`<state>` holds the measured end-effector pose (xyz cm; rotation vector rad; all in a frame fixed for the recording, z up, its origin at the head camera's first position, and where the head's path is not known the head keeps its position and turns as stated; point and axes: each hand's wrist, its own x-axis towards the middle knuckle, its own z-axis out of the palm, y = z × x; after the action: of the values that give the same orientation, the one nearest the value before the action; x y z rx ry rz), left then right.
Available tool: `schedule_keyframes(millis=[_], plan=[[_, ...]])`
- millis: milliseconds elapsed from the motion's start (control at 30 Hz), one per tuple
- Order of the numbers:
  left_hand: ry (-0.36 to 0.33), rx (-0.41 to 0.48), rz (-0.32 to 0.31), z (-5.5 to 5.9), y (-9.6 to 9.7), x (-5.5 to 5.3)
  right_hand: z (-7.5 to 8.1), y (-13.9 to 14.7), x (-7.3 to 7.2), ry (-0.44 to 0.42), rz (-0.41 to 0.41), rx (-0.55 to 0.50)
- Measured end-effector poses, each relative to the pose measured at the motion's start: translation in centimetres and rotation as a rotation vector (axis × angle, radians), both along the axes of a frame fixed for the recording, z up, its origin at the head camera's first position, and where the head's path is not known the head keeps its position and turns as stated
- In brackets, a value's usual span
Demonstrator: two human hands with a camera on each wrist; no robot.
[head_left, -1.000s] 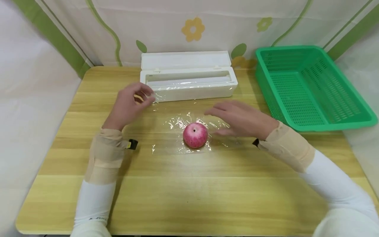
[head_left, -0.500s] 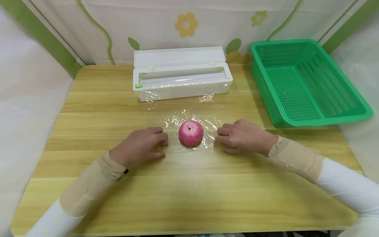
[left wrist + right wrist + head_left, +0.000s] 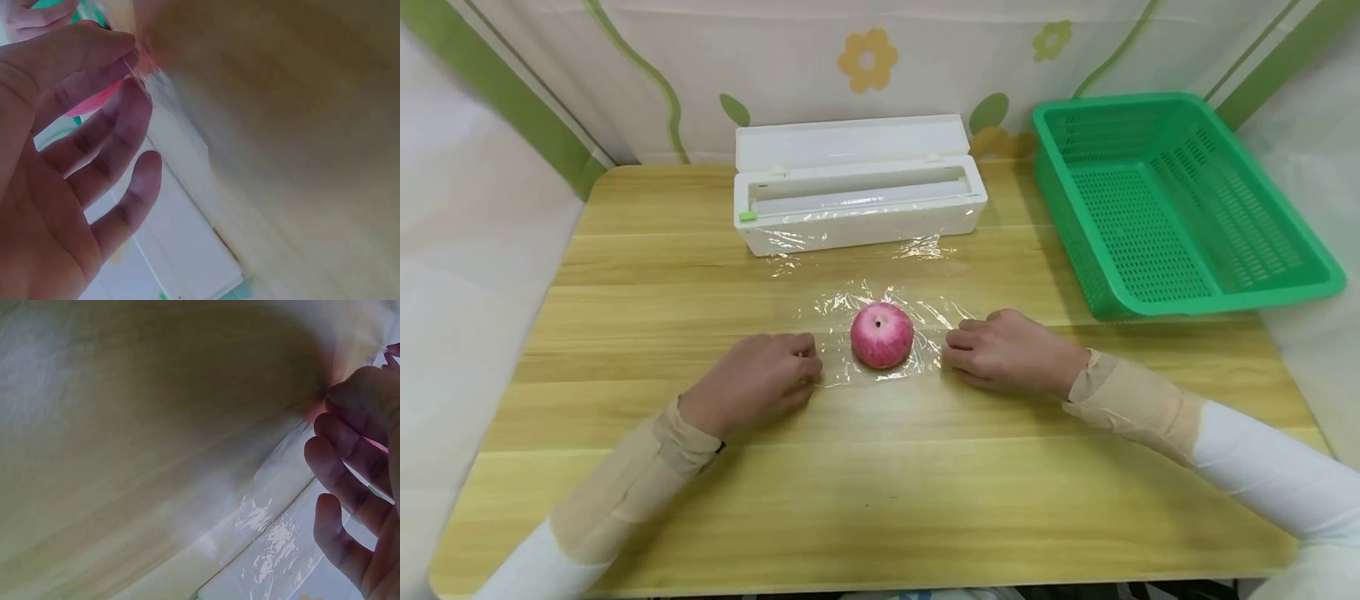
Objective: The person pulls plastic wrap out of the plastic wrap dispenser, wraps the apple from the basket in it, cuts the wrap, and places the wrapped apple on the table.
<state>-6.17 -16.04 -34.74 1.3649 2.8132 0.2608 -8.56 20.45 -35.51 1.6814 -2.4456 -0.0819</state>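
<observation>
A pinkish-red apple (image 3: 882,335) sits on a sheet of clear cling film (image 3: 842,304), which runs back to the white dispenser box (image 3: 865,230). To the apple's left, my left hand (image 3: 752,379) pinches the film's near left corner. In the left wrist view the left hand (image 3: 75,144) has thumb and forefinger together on the film's edge, its other fingers loosely bent. My right hand (image 3: 1007,354) pinches the near right corner. The right wrist view has the right hand (image 3: 365,469) with thumb and forefinger meeting; the film between them is hard to see.
The dispenser's lid (image 3: 853,143) stands raised at the back, with a film roll (image 3: 861,198) inside and a small green slider (image 3: 747,217) at its left end. A green plastic basket (image 3: 1150,300) stands at the back right of the wooden table (image 3: 880,508).
The left hand has come down from beside the dispenser to the film's near left corner. The right hand has lowered to the near right corner. Both have taken hold of the film.
</observation>
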Motion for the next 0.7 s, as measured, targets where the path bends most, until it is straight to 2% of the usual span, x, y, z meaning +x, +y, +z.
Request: schedule_keyframes(millis=[300, 700], plan=[[-0.047, 0.034, 0.03, 0.6, -0.6, 0.8, 0.4, 0.1, 0.1, 0.015, -0.042, -0.016], [-0.106, 0.068, 0.069, 1.5, -1.1, 0.7, 1.0, 0.3, -0.1, -0.016, -0.123, -0.059]])
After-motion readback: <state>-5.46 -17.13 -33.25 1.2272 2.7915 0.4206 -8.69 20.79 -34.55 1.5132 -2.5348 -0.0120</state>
